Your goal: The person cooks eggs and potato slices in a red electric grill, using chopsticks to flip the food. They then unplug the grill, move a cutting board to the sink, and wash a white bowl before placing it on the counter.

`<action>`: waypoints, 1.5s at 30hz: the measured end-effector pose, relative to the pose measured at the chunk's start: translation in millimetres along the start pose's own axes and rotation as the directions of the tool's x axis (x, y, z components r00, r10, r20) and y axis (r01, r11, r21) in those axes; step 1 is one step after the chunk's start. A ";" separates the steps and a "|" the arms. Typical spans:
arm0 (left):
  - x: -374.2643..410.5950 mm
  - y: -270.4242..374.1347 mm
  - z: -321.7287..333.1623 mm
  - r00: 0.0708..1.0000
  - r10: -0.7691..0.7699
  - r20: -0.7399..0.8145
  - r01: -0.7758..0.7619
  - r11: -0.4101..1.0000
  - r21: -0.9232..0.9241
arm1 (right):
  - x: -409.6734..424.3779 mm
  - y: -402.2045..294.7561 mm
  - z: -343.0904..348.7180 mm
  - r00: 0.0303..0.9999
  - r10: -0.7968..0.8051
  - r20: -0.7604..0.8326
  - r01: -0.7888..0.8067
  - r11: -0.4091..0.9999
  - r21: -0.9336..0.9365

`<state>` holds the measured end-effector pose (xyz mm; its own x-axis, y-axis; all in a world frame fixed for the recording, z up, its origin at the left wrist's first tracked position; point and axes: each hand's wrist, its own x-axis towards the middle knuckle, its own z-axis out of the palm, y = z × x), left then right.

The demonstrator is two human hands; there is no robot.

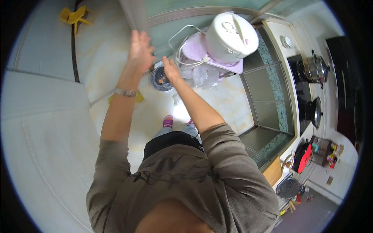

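Observation:
My left hand [140, 52] is raised and slightly blurred, its palm showing and its fingers apart with nothing in them. Just above its fingertips runs a grey upright door frame [132, 14]; whether they touch I cannot tell. A metal-banded watch or bracelet [126, 92] circles that wrist. My right hand [171, 70], also without anything in it, reaches over the edge of a dark lined waste bin [154, 84] on the floor. Scraps lie inside the bin. Close to the right hand, a white rice cooker [224, 38] sits on a lilac plastic stand [238, 66], its white cord [174, 37] looping beside it.
Clear plastic bags [207, 76] hang below the stand. A yellow stool [76, 16] stands at the far left. On the right, a counter carries a steel pot [316, 69], a lidded pan [317, 113] and a red-and-black pan [304, 158]. Glass-fronted cabinets [263, 86] run beneath.

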<state>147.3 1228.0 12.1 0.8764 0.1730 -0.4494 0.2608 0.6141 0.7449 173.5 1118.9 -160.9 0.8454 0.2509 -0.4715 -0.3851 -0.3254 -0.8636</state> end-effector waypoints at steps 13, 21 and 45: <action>36.3 -94.6 -35.8 0.930 0.146 0.339 -0.209 0.965 0.158 | -87.0 -88.6 -20.2 0.515 -0.845 -0.147 0.823 0.535 -0.191; -79.4 -108.9 148.4 0.761 0.102 0.640 -0.256 0.954 0.153 | -157.4 74.4 -171.6 0.806 -0.251 -0.535 0.074 0.941 -0.330; -232.9 -630.4 445.2 -0.089 -0.993 0.072 -0.171 0.087 0.981 | -546.8 361.3 -310.2 0.132 0.937 -0.324 0.960 -0.202 -0.193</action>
<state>-41.0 457.7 -133.2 -0.3082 -0.6811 -0.6642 0.2703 -0.7321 0.6253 -313.0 581.3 -159.7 -0.1290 -0.5673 -0.8134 0.9610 0.1308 -0.2436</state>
